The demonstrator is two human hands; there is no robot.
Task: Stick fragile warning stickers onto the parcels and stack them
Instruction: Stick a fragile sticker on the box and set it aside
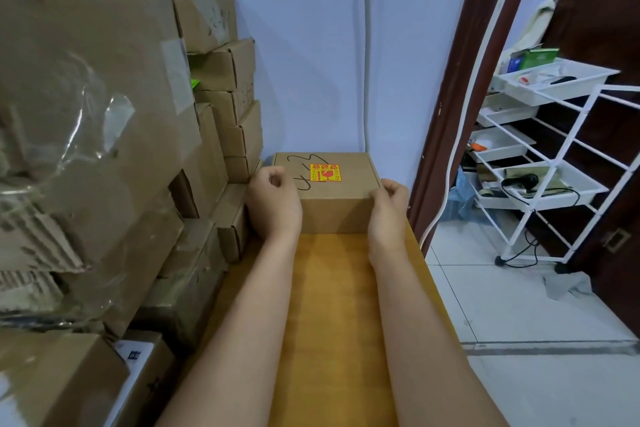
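Resting at the far end of the yellow wooden table, the brown cardboard parcel carries a yellow-and-red fragile sticker on top. The left hand and right hand flank its near corners with fingers curled; whether they grip it cannot be told.

Left hand, right hand: bare, no gloves, rings, watch; forearms uncovered, no sleeve visible.

Parcel on table – boxes left.
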